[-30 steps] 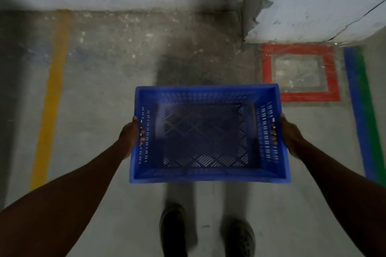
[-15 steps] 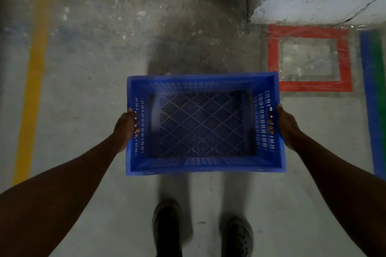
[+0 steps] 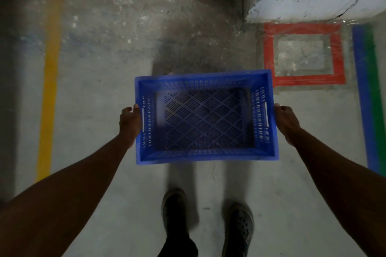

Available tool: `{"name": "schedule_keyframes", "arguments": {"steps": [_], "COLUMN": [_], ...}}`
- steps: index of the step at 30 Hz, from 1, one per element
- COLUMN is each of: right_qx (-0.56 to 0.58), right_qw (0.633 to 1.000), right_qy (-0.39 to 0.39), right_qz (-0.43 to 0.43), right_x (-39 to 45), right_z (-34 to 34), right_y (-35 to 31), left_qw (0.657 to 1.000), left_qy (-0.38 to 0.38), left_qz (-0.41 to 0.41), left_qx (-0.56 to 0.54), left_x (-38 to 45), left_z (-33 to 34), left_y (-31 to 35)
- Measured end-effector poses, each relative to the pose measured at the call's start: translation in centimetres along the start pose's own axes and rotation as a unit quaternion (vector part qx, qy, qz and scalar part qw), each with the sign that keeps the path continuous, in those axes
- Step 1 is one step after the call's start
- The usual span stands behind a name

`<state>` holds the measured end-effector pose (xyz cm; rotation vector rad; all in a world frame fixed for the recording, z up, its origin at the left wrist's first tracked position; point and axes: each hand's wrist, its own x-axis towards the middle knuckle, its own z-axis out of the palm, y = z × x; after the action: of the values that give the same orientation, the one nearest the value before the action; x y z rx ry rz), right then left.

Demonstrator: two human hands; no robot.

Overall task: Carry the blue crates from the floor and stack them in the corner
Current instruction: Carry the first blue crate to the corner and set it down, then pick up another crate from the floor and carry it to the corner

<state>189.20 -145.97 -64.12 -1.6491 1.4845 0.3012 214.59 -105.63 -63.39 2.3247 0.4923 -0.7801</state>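
Since 0.5 s ago, fingers have left the handle slots. Concrete floor (image 3: 100, 100) carries 1 blue perforated crate (image 3: 205, 119), seemingly set down short of the wall corner. Left hand (image 3: 130, 123) and right hand (image 3: 286, 122) touch its sides, fingers relaxed, gripping nothing. Next: fetch another crate. Red taped square (image 3: 269, 54) lies beside it; nothing blocks.

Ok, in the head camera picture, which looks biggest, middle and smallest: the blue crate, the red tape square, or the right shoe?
1. Blue crate, though it is held up nearer the camera, which inflates it.
2. Red tape square on the floor.
3. Right shoe, partly cut off by the picture's edge.
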Motion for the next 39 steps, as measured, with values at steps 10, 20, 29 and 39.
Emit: {"name": "schedule_keyframes", "arguments": {"steps": [10,20,29,39], "right_qx": [0.265,0.345,0.412,0.617], "right_qw": [0.963,0.935,0.908,0.717], "right_qy": [-0.049,-0.064,0.054,0.312], "right_qz": [-0.010,-0.043,-0.046,0.082], "right_x": [-19.9,-50.2,-67.7,-86.4], "right_z": [-12.3,-33.3,-44.0,-37.1], "right_y": [-5.8,-8.6,-3.2,9.2], "left_qw": [0.970,0.950,0.917,0.783], "left_qy": [-0.072,-0.170,-0.295,-0.535], "left_qz": [0.046,0.142,0.201,0.301], "left_qx": [-0.227,-0.222,-0.178,0.103], "left_x": [-22.3,-52.6,-67.7,-80.4], "left_z": [-9.8,-25.2,-29.6,-24.3], "left_y": [9.7,20.8,25.1,23.6]}}
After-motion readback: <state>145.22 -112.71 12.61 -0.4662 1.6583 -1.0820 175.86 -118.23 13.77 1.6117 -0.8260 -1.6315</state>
